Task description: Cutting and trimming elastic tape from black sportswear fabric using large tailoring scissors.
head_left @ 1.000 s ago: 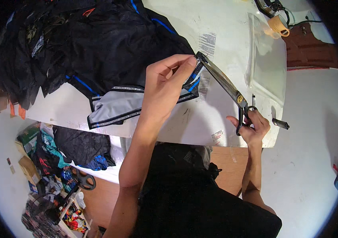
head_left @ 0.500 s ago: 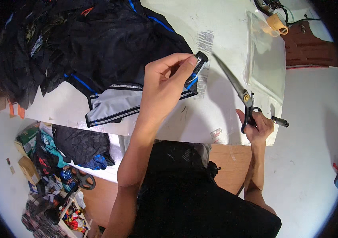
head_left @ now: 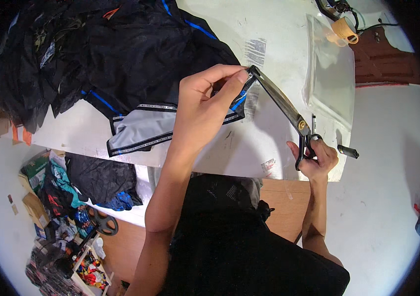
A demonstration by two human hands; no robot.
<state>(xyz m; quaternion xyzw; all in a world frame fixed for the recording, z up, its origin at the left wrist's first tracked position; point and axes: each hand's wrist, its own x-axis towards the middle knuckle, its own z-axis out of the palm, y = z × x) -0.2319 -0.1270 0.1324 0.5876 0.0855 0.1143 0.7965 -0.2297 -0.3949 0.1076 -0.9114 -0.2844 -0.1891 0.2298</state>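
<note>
Between thumb and fingers, my left hand (head_left: 207, 101) pinches the raised corner of a black garment (head_left: 136, 59) with blue piping and white-printed trim. A light grey inner panel (head_left: 146, 129) of it shows left of my wrist. My right hand (head_left: 318, 160) grips large scissors (head_left: 289, 111) by their black handles. Their long metal blades point up and left, and the tips meet the pinched corner beside my left fingertips. Whether fabric lies between the blades is too small to tell.
The garment spreads over the white table (head_left: 264, 143). Near its right edge lie a clear plastic sheet (head_left: 333, 79), a pen (head_left: 313, 123) and a black marker (head_left: 348, 151). A yellow cup (head_left: 344, 30) stands at the back right. Dark clothes (head_left: 104, 180) are piled below the table's left side.
The scissors have moved left, and their tips now reach the pinched corner from a spot just right of it. My left hand has barely shifted.
</note>
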